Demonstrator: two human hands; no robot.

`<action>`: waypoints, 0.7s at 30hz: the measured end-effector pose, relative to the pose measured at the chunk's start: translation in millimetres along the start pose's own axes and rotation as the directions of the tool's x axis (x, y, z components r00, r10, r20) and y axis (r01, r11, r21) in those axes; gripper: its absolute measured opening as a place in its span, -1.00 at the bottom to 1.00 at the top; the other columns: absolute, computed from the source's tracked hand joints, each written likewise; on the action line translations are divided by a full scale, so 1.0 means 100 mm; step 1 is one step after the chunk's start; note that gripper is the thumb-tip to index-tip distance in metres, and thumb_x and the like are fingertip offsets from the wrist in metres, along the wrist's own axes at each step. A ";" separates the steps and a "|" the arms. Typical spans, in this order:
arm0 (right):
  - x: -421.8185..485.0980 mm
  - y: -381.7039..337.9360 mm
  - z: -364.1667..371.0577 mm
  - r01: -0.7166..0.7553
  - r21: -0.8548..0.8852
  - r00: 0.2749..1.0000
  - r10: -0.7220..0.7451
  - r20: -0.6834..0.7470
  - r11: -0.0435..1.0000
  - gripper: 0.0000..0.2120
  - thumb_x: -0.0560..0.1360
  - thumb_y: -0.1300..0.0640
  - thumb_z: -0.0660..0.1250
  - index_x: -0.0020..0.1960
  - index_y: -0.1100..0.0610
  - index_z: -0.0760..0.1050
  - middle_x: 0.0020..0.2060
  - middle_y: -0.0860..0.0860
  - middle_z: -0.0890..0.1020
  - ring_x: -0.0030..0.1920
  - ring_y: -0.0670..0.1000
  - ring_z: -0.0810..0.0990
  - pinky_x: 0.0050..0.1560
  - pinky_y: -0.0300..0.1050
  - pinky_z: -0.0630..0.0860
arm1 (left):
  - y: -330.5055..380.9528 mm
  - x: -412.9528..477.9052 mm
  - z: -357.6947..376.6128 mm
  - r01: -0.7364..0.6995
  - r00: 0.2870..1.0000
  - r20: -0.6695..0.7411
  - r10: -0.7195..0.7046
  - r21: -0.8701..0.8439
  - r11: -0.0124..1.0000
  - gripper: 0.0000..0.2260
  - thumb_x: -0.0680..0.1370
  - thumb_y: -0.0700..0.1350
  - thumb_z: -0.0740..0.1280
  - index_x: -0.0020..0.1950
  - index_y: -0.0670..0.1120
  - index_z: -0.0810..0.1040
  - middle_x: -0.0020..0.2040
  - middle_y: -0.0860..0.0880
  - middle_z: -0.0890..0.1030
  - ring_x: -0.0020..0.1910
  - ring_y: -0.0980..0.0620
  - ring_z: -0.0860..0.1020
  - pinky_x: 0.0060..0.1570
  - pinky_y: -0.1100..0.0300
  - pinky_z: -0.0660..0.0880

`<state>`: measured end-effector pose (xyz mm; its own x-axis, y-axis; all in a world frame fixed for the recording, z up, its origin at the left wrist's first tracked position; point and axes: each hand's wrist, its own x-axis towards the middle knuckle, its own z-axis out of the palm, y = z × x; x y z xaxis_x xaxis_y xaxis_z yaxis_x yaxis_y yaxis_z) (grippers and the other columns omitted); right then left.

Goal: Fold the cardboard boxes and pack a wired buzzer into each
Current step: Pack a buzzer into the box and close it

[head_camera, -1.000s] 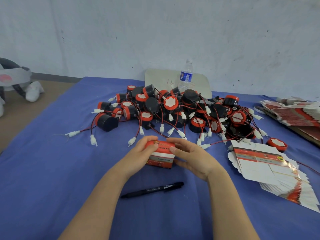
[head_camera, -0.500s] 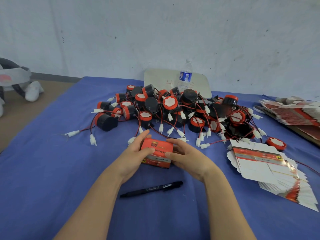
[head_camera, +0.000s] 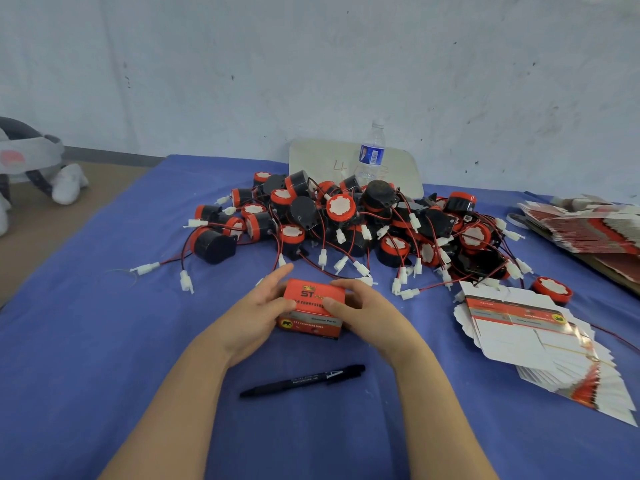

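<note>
A small red and white cardboard box (head_camera: 311, 308), folded into shape, is held between both hands just above the blue cloth. My left hand (head_camera: 258, 311) grips its left end with fingers behind it and the thumb on the front. On the right end my right hand (head_camera: 363, 313) grips it, thumb on top. A heap of black and red wired buzzers (head_camera: 349, 223) with white plugs lies just beyond the box. A fanned stack of flat unfolded boxes (head_camera: 540, 344) lies to the right.
A black pen (head_camera: 304, 380) lies on the blue cloth (head_camera: 104, 341) near me. A water bottle (head_camera: 371, 154) stands before a white board at the back. More flat boxes (head_camera: 585, 226) are piled at the far right. The table's left edge drops to the floor.
The box has been turned in my hands so that its red printed face now shows on top; both hands shifted slightly away from me, toward the buzzer heap.
</note>
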<state>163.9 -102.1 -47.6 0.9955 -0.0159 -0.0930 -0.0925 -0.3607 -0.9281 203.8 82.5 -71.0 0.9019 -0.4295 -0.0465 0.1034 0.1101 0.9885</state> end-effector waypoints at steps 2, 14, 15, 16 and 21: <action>0.00 -0.01 0.01 0.002 -0.015 1.000 -0.002 -0.005 1.000 -0.62 0.55 0.04 0.33 0.33 0.02 0.36 0.21 0.04 0.53 0.16 0.03 0.56 0.20 -0.05 0.52 | 0.02 0.00 0.02 0.032 0.999 -0.038 -0.027 0.131 0.991 -0.57 0.63 -0.23 0.14 0.43 0.16 0.27 0.31 0.04 0.46 0.25 0.02 0.47 0.34 0.04 0.37; 0.07 -0.04 0.25 -0.011 -0.111 0.976 -0.014 -0.216 0.994 -0.79 0.60 0.03 0.20 0.22 0.03 0.37 0.03 -0.05 0.48 -0.03 -0.05 0.50 -0.24 -0.31 0.41 | -0.04 0.12 0.40 0.031 0.893 -0.420 0.161 0.415 0.909 -0.75 0.65 -0.08 0.13 0.32 -0.06 0.39 -0.12 0.21 0.37 -0.17 0.22 0.44 -0.24 0.29 0.39; 0.08 -0.03 0.27 -0.010 -0.130 0.974 -0.020 -0.228 0.991 -0.76 0.60 0.04 0.20 0.26 0.05 0.37 0.04 -0.04 0.48 -0.01 -0.04 0.48 -0.23 -0.29 0.40 | -0.04 0.12 0.40 0.033 0.892 -0.421 0.166 0.425 0.905 -0.73 0.65 -0.09 0.13 0.34 -0.08 0.38 -0.12 0.21 0.37 -0.16 0.21 0.44 -0.19 0.24 0.41; 0.09 -0.03 0.28 -0.012 -0.133 0.971 -0.021 -0.239 0.991 -0.72 0.60 0.04 0.20 0.29 0.06 0.36 0.07 -0.02 0.49 0.00 -0.04 0.48 -0.20 -0.28 0.40 | -0.04 0.12 0.39 0.032 0.891 -0.421 0.168 0.427 0.904 -0.72 0.65 -0.09 0.13 0.35 -0.08 0.38 -0.11 0.20 0.38 -0.16 0.20 0.44 -0.13 0.21 0.42; 0.09 -0.03 0.30 0.034 -0.029 0.958 -0.041 -0.282 0.999 -0.51 0.61 0.03 0.20 0.49 0.11 0.20 0.32 0.01 0.43 0.14 -0.09 0.42 0.05 -0.31 0.37 | 0.03 0.05 0.42 -0.056 0.894 -0.394 0.214 0.374 0.926 -0.68 0.65 -0.06 0.13 0.42 0.01 0.34 0.26 0.01 0.45 0.04 0.13 0.46 -0.06 0.28 0.40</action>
<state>172.7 -73.0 -56.4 0.9633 -0.2636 0.0508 -0.0576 -0.3876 -0.9200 191.0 43.3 -62.7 0.9935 -0.0067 0.1134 -0.1123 -0.2095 0.9713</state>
